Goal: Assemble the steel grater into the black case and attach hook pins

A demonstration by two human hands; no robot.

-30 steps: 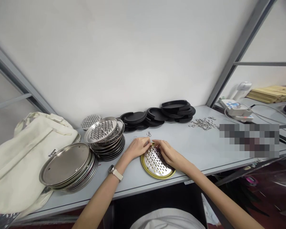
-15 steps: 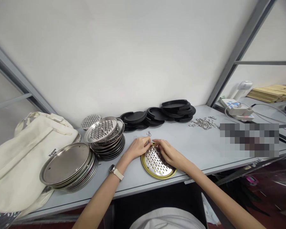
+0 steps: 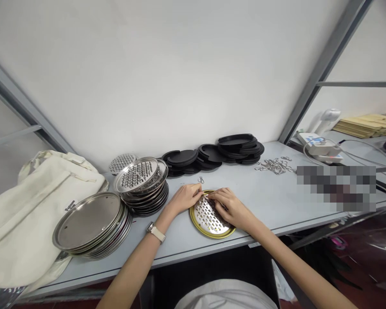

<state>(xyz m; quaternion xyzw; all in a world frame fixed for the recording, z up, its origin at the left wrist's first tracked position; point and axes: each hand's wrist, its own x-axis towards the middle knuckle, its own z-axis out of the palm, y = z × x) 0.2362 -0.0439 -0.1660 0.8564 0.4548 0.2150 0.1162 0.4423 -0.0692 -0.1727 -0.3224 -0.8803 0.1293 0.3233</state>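
A round metal grater disc [image 3: 210, 216] lies flat on the table, with raised slots over its face and a yellow-rimmed round plate [image 3: 196, 224] under it. My left hand [image 3: 187, 197] pinches the far rim between thumb and fingers. Curled over the upper right of the disc, my right hand [image 3: 232, 207] has its fingertips pressed at the far edge, near the left fingertips. Whatever small part may lie between the fingertips is hidden. A small metal clip [image 3: 201, 180] rests just behind the hands.
To the left stand a stack of round metal plates [image 3: 86, 223] and a stack of grater discs [image 3: 138, 174], beside a cream canvas bag [image 3: 35, 214]. Black round holders [image 3: 183, 158] line the wall. Metal clips [image 3: 275, 165] lie in a pile at right.
My right fingers have curled further in over the disc's far edge. A small yellow-and-dark bit that showed between the hands is now covered. The disc has shifted slightly leftward.
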